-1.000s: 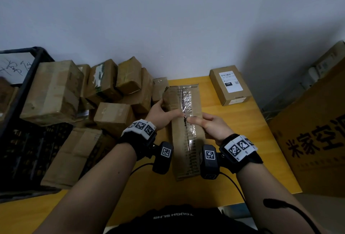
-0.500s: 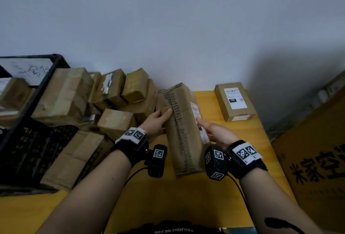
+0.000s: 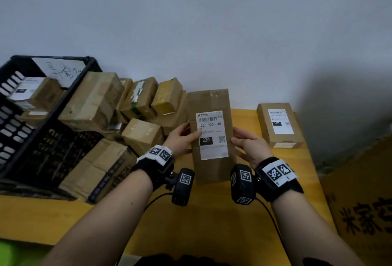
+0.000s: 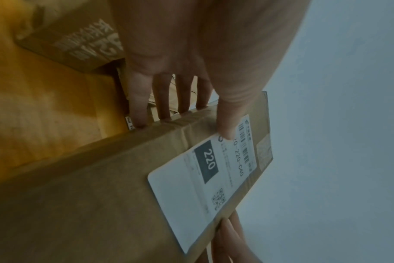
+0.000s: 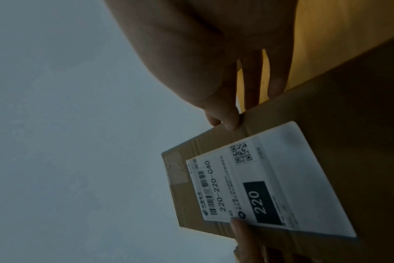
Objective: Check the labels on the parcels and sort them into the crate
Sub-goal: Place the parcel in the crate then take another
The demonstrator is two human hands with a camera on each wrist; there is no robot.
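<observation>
Both hands hold a long brown cardboard parcel (image 3: pixel 214 168) upright above the yellow table (image 3: pixel 191 223), its white label (image 3: pixel 212 136) facing me; it reads 220-220-C40 and 220. My left hand (image 3: pixel 182 138) grips the left edge, thumb (image 4: pixel 225 121) on the label (image 4: pixel 202 181), fingers behind. My right hand (image 3: pixel 247 144) grips the right edge, thumb (image 5: pixel 227 115) on the front by the label (image 5: pixel 265 186). A black plastic crate (image 3: pixel 27 138) stands at the left with a labelled parcel (image 3: pixel 31 92) inside.
A heap of brown parcels (image 3: pixel 127 117) leans between the crate and the held parcel. Another labelled parcel (image 3: pixel 279 124) lies flat at the table's back right. A big printed carton (image 3: pixel 360 202) stands off the table's right edge. A grey wall is behind.
The parcel has been turned in both hands from its taped side, through its narrow edge, to its labelled face. It now stands more upright.
</observation>
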